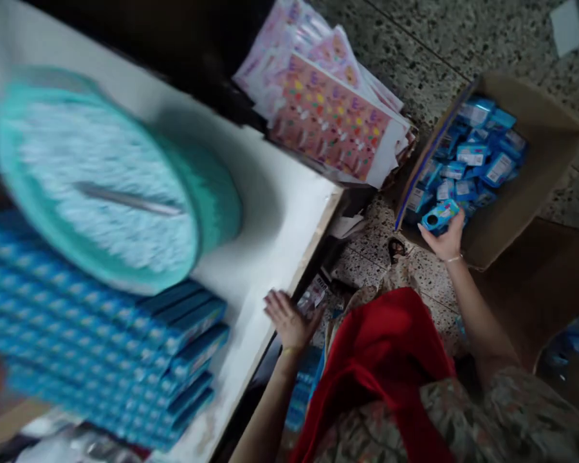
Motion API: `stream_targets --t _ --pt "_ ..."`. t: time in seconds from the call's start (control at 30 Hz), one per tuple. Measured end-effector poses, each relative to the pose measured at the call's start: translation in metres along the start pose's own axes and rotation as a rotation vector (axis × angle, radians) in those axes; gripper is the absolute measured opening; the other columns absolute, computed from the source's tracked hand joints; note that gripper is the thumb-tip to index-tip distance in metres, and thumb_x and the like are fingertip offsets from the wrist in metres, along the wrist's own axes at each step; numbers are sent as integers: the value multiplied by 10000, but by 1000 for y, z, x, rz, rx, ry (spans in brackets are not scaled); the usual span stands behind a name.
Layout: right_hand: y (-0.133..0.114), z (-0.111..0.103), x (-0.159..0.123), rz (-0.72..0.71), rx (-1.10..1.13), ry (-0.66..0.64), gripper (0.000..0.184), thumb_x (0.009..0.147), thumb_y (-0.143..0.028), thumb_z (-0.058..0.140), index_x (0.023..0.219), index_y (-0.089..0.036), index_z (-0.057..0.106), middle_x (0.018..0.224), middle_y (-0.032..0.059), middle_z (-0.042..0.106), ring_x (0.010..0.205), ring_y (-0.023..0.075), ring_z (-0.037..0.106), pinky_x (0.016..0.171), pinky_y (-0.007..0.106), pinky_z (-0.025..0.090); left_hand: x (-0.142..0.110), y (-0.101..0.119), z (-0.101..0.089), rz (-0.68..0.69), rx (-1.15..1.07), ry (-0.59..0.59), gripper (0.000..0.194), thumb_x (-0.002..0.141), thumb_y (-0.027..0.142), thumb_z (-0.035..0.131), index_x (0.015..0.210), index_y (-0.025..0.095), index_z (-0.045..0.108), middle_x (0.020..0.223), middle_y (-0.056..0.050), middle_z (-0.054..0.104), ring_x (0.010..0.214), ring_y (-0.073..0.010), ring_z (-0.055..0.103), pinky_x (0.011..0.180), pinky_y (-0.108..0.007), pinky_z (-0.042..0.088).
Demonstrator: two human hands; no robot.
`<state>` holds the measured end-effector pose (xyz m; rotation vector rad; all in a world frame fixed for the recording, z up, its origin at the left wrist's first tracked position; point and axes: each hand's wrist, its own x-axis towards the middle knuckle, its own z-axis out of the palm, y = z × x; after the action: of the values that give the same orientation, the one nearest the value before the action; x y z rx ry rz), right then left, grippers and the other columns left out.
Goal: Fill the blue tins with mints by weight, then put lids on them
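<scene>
My right hand (446,240) grips a small blue printed box (441,213) with a dark round spot on one end. It is at the near edge of an open cardboard carton (511,212), where many similar blue boxes (473,154) lie in a loose heap. My left hand (289,320) rests with fingers spread on the edge of the white table (289,225). Beyond it on the tabletop, stacked blue boxes (101,341) stand in rows. A teal tub (212,199) of small white pieces is beside the stack, with a blurred long grey tool (128,198) lying on the pieces.
Printed sheets (332,119) are piled beyond the table's corner. Another carton (564,379) with blue boxes stands at the lower right. The speckled floor (415,38) shows a scrap of white paper (566,27). More blue boxes (299,392) sit below the table edge.
</scene>
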<state>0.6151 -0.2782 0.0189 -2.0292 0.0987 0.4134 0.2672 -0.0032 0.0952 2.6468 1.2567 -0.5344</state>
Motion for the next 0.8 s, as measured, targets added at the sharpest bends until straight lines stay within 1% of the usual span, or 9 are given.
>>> stream_targets --t 0.07,0.13,0.2,0.3,0.4,0.47,0.57,0.63,0.8 --pt "-46 8 -33 32 297 -60 967 603 -441 878 1423 -200 425 1396 142 584 1263 293 612 1162 512 436 1 12 -11 7 -37 -108 1171 774 648 664 1567 -71 188 1662 -360 123 1586 -480 36 1274 -657 134" --pt "-84 22 -66 198 600 -175 758 649 -459 831 1313 -220 556 1278 100 674 1142 290 694 1116 551 478 7 16 -32 61 -123 -185 1049 762 477 747 1564 6 263 1671 -313 182 1589 -448 118 1271 -618 227" --pt "-113 38 -96 391 824 -303 603 716 -546 752 1225 -242 641 1215 76 714 1121 304 717 1107 598 476 21 7 -65 147 -269 -208 796 844 375 692 1522 92 388 1620 -241 369 1532 -361 349 1241 -513 362" --pt "-145 60 -137 536 903 -428 560 718 -612 744 1154 -264 693 1148 67 751 1081 318 735 1121 656 441 53 -18 -129 261 -406 33 464 997 343 485 1408 131 527 1389 -163 618 1296 -238 593 1142 -391 477" --pt "-179 76 -168 572 849 -454 461 667 -478 795 1058 -246 718 1088 58 773 1024 300 751 1183 618 395 108 -42 -190 330 -324 280 423 1031 278 382 1389 138 559 1319 -153 644 1254 -250 577 1115 -420 463" --pt "-204 86 -182 533 827 -456 398 665 -411 747 1020 -232 717 1078 60 776 1050 299 746 1209 590 376 159 -51 -216 417 -240 276 466 990 160 371 1420 132 547 1352 -160 629 1272 -284 536 1117 -475 427" --pt "-237 103 -191 423 765 -477 427 685 -402 655 1071 -225 704 1127 79 764 1155 319 710 1195 603 387 234 -52 -235 620 -178 229 538 950 64 335 1445 149 526 1485 -150 547 1373 -327 432 1169 -601 297" --pt "-250 117 -193 358 690 -457 427 705 -397 639 1094 -229 694 1137 82 758 1192 314 693 1161 593 435 269 -48 -238 737 -154 216 490 969 74 322 1392 128 565 1398 -169 602 1332 -319 455 1178 -629 259" --pt "-262 146 -186 235 642 -404 341 754 -370 698 1051 -204 682 1032 57 767 1013 248 747 1006 468 580 295 -44 -242 945 47 224 363 981 89 364 989 122 725 1068 -170 698 1121 -289 564 1117 -574 342"
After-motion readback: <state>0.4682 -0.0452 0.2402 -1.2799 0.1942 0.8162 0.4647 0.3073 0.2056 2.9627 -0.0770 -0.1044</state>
